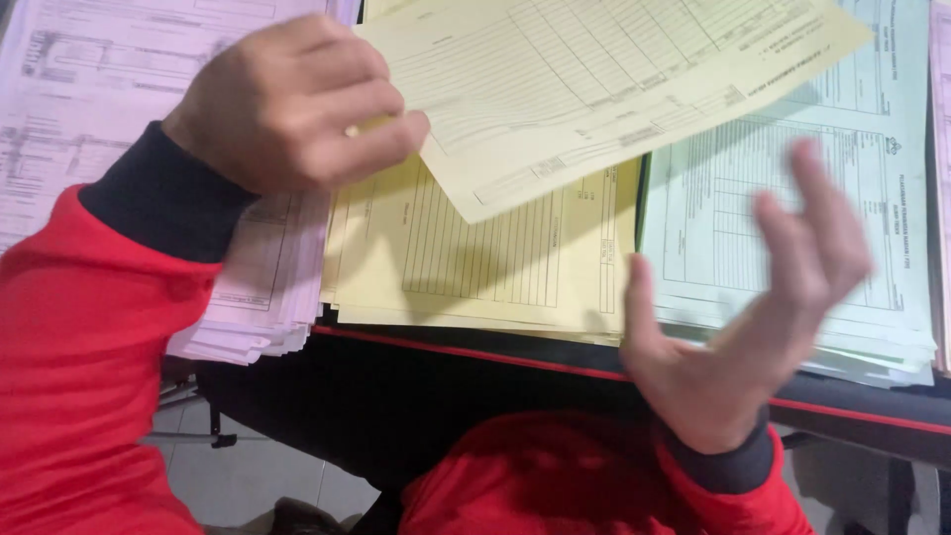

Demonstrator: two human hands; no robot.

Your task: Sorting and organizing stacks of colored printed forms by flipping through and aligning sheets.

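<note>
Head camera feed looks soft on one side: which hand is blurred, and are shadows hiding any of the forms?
Head view: the right hand is motion-blurred, its fingers smeared; the left hand is fairly sharp, pinching the lifted yellow sheet. That sheet casts a shadow on the yellow stack and the pale green stack; ruled lines remain visible. No glare.

This looks like an office. A black tabletop (594,362) with a red edge carries stacks of printed forms: a yellow stack (475,267) in the middle, a white stack (267,307) to its left, a pale green stack (753,198) to its right.
</note>
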